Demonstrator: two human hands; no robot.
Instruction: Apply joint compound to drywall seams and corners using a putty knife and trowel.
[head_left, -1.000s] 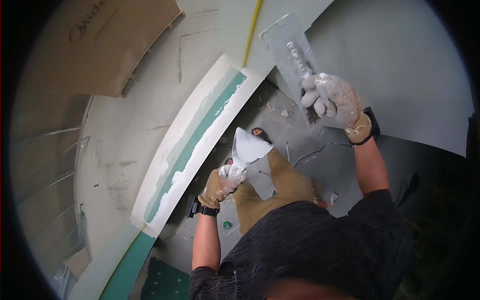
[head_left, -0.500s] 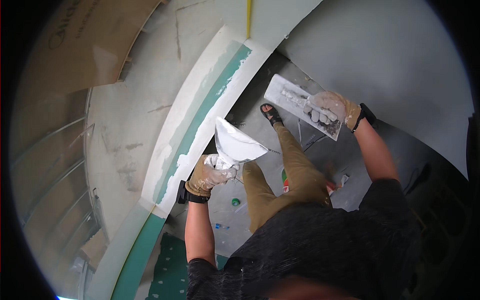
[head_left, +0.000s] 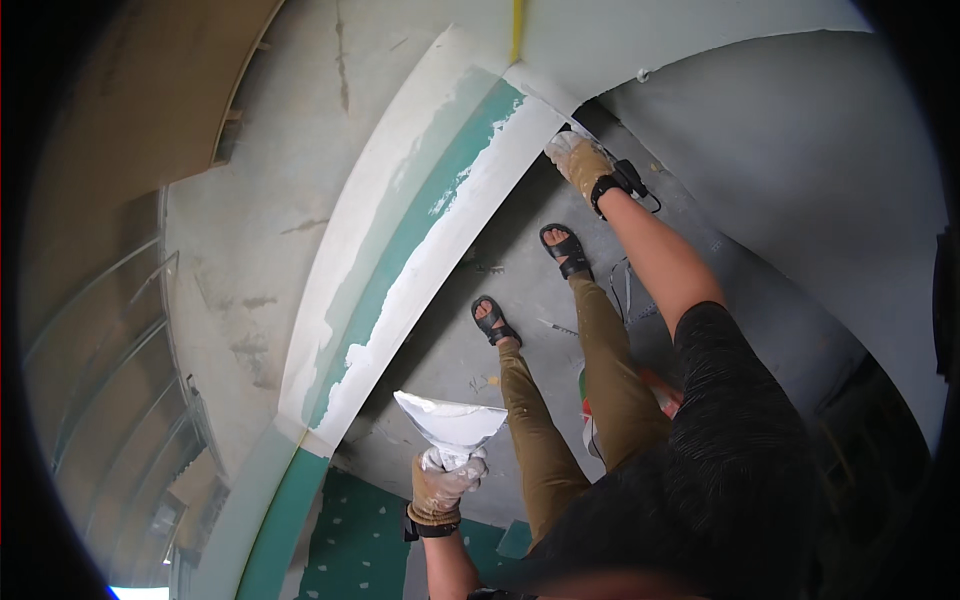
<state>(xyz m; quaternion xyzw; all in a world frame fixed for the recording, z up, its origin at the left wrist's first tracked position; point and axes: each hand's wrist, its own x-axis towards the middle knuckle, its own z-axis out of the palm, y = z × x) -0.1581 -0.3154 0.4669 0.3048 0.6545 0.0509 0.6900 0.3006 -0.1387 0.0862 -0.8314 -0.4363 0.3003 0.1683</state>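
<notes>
My left hand [head_left: 447, 485], in a dusty tan work glove, is closed round the handle of a wide putty knife [head_left: 452, 428]. White joint compound lies along the flared blade. Farther off, my gloved right hand [head_left: 580, 160] is closed at the lower edge of the board strip [head_left: 395, 300], near its far end. The rectangular trowel in that hand is almost wholly hidden now. A green band [head_left: 400, 235] runs along the strip between areas smeared with white compound.
Curved grey panels [head_left: 780, 150] rise on the right. Below are the concrete floor [head_left: 470, 360], my sandaled feet [head_left: 490, 318], a cable [head_left: 622, 290] and a green board [head_left: 355, 530]. Brown sheets [head_left: 120, 90] and metal framing [head_left: 105, 295] stand at left.
My right hand has moved away and left with the trowel, from open space to the board strip's far end. My left hand with the putty knife has drawn back nearer me.
</notes>
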